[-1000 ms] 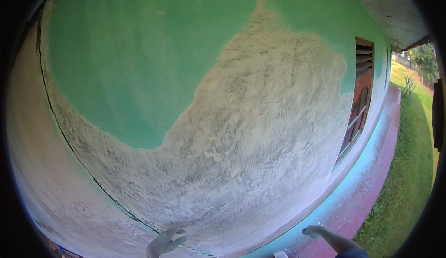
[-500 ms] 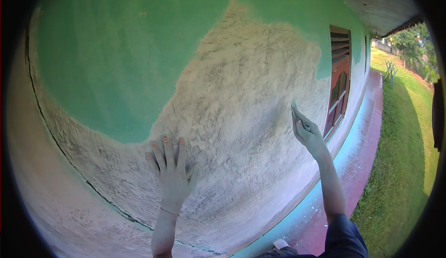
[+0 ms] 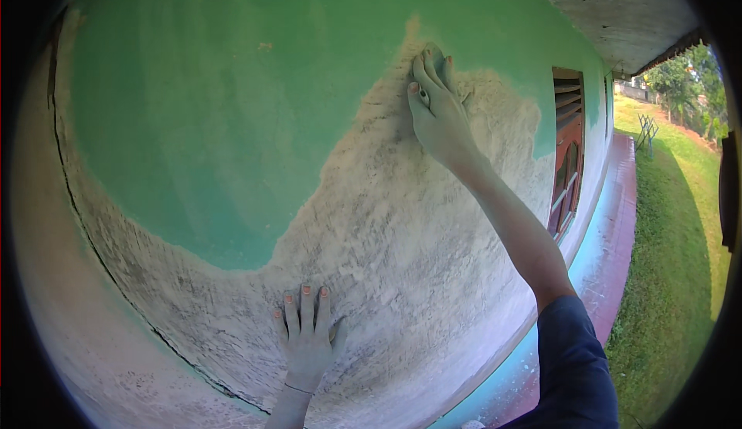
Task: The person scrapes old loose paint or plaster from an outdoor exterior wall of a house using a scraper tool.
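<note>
At the far left of your view, a dark crack (image 3: pixel 154 330) runs down the wall, and beside it spreads the smooth green paint (image 3: pixel 201 135), which ends in a ragged edge. Lower down, your left grip (image 3: pixel 309 348) lies palm-first on the rough pale plaster (image 3: pixel 386 228), fingers apart and clasping nothing that shows; you seem to have set it there as a prop, taking some of your weight while the other arm reaches high. A small yellowish spot shows by that thumb, too small to tell what it is. A thin band (image 3: pixel 297 389) circles the wrist. Further right and well above, your right grip (image 3: pixel 440 120) is closed over a grey-green piece (image 3: pixel 434 49), which sits at the wall near the narrow top of the plaster, close to the paint's edge. Your fingers lie along it, probably so that they can press it evenly; most of it is hidden under them, so its material is unclear. Your dark sleeve (image 3: pixel 576 359) ends near the elbow, leaving the forearm bare. Beyond are the red-brown window (image 3: pixel 568 151), the pinkish walkway (image 3: pixel 616 236) and the grass (image 3: pixel 672 259).
</note>
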### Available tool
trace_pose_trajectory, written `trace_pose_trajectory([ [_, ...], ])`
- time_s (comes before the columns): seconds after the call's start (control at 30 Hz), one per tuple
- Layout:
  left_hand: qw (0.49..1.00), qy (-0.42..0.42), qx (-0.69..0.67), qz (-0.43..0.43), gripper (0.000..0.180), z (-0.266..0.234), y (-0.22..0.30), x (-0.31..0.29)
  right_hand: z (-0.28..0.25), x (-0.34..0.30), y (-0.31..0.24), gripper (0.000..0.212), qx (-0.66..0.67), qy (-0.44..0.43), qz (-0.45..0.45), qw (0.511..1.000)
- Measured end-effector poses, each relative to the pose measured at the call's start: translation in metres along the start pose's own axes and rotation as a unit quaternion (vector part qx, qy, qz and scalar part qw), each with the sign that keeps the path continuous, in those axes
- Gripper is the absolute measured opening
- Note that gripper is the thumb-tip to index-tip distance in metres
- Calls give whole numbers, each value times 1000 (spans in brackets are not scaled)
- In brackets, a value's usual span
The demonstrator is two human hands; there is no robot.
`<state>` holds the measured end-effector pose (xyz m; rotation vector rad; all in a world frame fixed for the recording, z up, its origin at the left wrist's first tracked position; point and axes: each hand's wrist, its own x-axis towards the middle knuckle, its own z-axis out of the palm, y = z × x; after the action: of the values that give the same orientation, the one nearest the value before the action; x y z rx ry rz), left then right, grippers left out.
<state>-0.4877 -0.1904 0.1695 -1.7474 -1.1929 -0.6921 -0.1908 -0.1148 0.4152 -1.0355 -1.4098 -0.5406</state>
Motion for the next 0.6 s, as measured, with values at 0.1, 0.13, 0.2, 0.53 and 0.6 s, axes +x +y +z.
trace_pose_trajectory([
  [0.1,998,28,37,32,66,4,8,5,-29,127,39,49,0,51,-6,999],
  [0.13,998,38,40,28,65,7,10,7,-56,179,62,50,185,-34,54,981],
  [0.2,998,36,46,17,65,8,8,1,-66,204,61,50,366,-130,115,914],
  [0.53,997,74,24,28,62,12,3,2,-22,150,70,47,-35,164,-154,974],
  [0.6,997,78,16,25,62,13,3,2,-21,133,69,49,-22,133,-137,981],
])
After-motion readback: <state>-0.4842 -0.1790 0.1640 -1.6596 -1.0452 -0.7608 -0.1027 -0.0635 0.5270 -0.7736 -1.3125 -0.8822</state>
